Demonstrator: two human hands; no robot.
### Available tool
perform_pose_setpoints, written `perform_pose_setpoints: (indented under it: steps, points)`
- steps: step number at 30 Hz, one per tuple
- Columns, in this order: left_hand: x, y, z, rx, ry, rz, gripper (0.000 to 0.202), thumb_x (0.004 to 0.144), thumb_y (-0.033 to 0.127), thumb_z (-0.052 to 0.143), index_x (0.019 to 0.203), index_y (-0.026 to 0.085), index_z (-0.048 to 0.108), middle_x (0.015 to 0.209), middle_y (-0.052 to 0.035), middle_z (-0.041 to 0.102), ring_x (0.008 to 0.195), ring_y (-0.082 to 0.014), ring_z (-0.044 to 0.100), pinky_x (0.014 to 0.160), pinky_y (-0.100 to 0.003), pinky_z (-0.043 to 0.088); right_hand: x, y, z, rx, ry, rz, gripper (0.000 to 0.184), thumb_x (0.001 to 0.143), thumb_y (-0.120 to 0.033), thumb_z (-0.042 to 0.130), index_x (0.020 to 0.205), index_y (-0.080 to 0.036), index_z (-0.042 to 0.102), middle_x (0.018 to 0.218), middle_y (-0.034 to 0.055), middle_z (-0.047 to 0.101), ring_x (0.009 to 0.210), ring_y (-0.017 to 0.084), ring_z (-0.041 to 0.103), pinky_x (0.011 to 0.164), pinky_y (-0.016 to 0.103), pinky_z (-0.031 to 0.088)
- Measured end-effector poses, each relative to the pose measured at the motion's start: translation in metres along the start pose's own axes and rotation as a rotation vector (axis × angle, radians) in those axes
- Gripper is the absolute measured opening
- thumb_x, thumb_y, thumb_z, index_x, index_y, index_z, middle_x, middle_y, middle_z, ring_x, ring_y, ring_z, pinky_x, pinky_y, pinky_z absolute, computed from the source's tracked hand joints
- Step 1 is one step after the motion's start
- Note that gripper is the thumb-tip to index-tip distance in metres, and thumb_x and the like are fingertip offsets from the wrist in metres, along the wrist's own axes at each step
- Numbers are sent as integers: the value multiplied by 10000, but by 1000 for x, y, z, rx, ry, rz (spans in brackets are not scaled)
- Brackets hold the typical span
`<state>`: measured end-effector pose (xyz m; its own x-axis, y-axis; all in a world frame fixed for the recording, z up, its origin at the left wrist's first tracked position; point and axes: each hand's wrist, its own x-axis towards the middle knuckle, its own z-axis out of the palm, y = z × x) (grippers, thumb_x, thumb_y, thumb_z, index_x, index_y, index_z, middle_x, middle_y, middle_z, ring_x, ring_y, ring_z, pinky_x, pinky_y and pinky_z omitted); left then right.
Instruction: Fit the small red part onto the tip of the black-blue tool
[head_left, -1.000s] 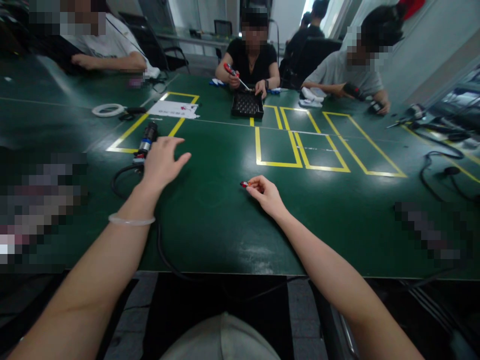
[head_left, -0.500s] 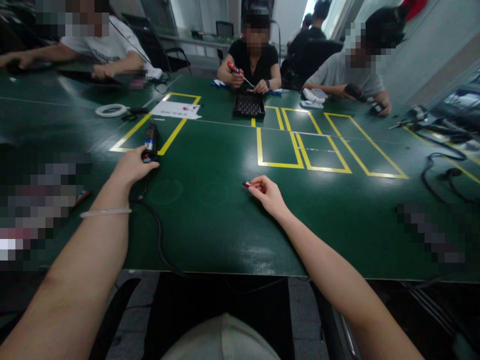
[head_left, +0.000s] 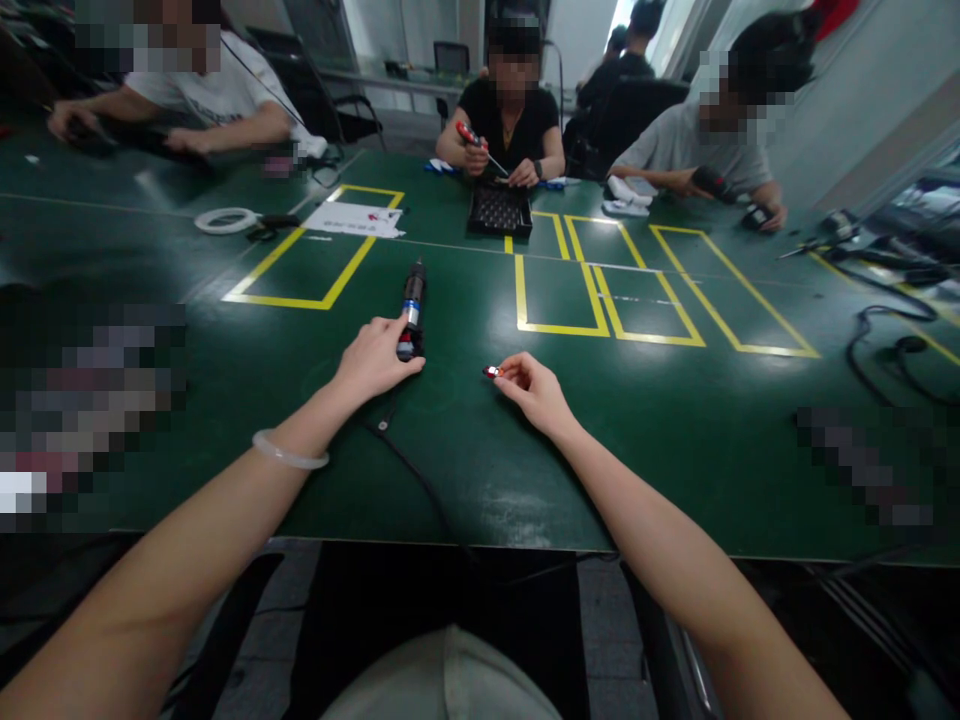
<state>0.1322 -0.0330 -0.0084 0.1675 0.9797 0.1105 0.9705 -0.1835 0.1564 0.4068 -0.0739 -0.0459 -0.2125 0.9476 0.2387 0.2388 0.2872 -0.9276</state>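
- gripped in l hand (head_left: 375, 355): dark screwdriver (head_left: 412, 303), held at near end, from left; w/ fingers curled partway round & thumb at near end. partly hidden, so can't tell how tight.
- pinched in r hand (head_left: 534, 385): small red-and-white piece (head_left: 492, 372), poking out left past thumb & fingertips; nearly closed on it, w/ other fingers loosely curled. too small to tell exact shape.
- long axis of screwdriver: near to far, tip at far end, leaning slightly right; so pointing away, not at piece.
- key relation, prob.: piece to right of screwdriver, a bit nearer than its near end; apart, w/ bare table (head_left: 675, 450) btwn.
- nearest to screwdriver: l hand, on it; r hand off to right, approx as far out.
- on table or just above it: can't tell for screwdriver.
- trailing from below l hand to near edge: black cable (head_left: 420, 475); join to screwdriver not clear.
- left of screwdriver: yellow tape outline (head_left: 285, 301).
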Motion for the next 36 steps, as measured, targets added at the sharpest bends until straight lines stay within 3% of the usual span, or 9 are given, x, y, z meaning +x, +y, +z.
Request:
perform_pose_setpoints:
  steps: [5,10,17,23,29,36]
  points:
    - [-22,50,4,-41,-22,157,762,845,474,606,1514,188,382,1382,-141,510,1215,-323,510,959,-418,491,-1,-1,0,-101,-9,-43,152,826,-293,652,921,-197,582,765,-9,634,658,126,552,657,267,452]
    - [-35,70,8,-91,-32,269,763,845,430,617,1523,192,359,1406,-123,496,1217,-311,502,951,-418,505,-3,-2,0,-172,-16,-70,126,822,-267,639,902,-204,566,751,-14,631,666,134,569,674,268,460]
    - [-44,84,8,-116,-42,323,731,842,384,616,1500,165,384,1391,-135,504,1209,-307,503,985,-427,495,0,-2,3,-382,-81,-71,115,795,-192,666,855,-202,569,732,-22,624,671,138,556,662,264,419]
    - [-44,83,10,-116,-33,331,738,849,388,612,1509,172,363,1396,-142,495,1207,-316,504,969,-439,503,1,1,5,-300,-97,-95,156,821,-181,639,948,-209,552,699,-52,565,635,131,538,652,255,427]
    - [-46,83,10,-121,-29,313,711,859,399,597,1503,205,366,1385,-126,480,1195,-300,518,910,-409,530,-1,-2,1,-254,-116,-142,88,837,-180,619,923,-184,635,840,22,698,774,160,650,778,293,494]
    - [-43,89,5,-79,-38,208,648,931,552,487,1500,254,398,1311,-135,496,1103,-303,581,785,-397,540,-2,-7,-2,-284,-89,-129,219,865,-129,526,969,-198,706,987,48,752,910,192,679,868,344,503]
